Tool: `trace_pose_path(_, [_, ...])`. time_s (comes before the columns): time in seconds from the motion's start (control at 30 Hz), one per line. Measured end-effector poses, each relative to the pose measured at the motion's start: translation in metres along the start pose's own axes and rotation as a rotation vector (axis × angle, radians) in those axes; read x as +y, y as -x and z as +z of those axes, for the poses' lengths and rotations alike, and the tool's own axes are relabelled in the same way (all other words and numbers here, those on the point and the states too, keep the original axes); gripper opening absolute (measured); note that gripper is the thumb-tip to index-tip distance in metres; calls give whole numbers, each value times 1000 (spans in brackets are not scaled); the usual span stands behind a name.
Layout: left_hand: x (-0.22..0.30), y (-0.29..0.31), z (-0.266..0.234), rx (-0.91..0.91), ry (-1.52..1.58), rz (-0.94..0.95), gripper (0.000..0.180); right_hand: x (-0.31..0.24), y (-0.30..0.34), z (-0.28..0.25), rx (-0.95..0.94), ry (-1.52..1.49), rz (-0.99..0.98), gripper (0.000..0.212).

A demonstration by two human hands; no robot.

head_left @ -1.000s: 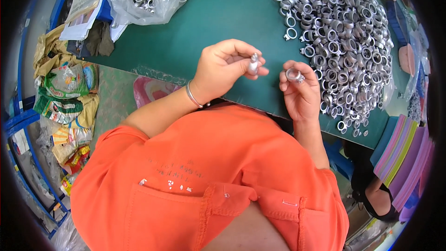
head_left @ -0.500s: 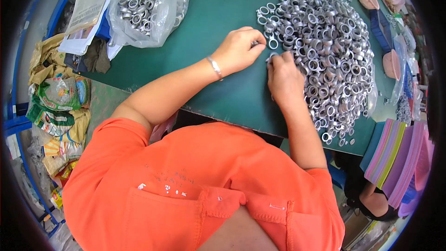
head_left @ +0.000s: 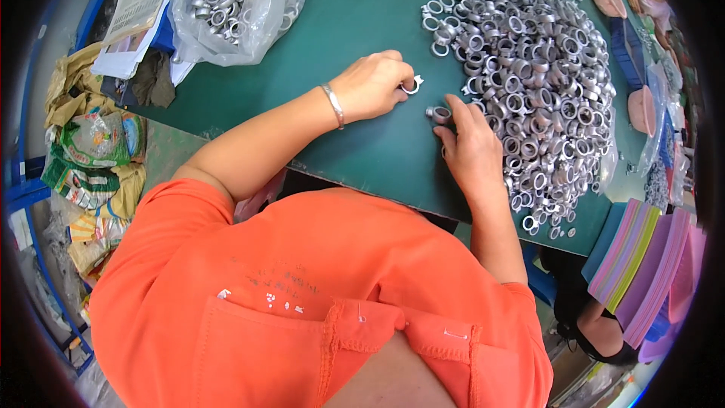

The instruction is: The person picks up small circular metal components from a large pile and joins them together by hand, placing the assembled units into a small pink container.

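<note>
My left hand (head_left: 375,85), a silver bracelet at its wrist, is closed on a small metal ring (head_left: 413,86) with a lug; part of it sticks out past the fingertips. To the right, my right hand (head_left: 473,147) is low over the green table, its thumb and index finger apart. A grey metal ring (head_left: 438,114) stands on the table just left of that index fingertip; whether they touch I cannot tell. Beside my right hand rises a big heap of similar metal rings (head_left: 540,98).
A clear plastic bag (head_left: 260,30) of metal rings stands at the far left of the green table (head_left: 362,15), near papers (head_left: 143,0). Pink baskets (head_left: 642,109) and a blue tray (head_left: 625,49) line the right side. Stacked coloured sheets (head_left: 634,257) are at the lower right.
My hands have moved apart, the left one slightly left and down. My right fingers have opened, and a grey ring now shows beside them. The ring in my left hand shows more clearly.
</note>
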State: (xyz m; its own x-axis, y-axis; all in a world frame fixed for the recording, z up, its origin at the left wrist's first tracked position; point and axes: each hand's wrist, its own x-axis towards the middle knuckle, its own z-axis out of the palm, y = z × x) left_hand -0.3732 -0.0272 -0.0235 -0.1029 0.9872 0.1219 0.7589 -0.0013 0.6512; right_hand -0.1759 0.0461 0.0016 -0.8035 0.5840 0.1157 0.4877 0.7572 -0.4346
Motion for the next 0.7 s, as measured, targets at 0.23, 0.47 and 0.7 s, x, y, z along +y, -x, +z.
trace_pose_path(0.23, [10, 9, 5, 110, -50, -131, 31, -6, -4, 2, -18, -34, 14, 35])
trace_pose_path(0.47, [12, 20, 3, 94, 431, -183, 28, -6, -5, 14, 42, -73, 25, 25])
trace_pose_path(0.7, [18, 46, -2, 139, 1305, -258, 32, -9, -5, 14, 70, -1020, 154, 28])
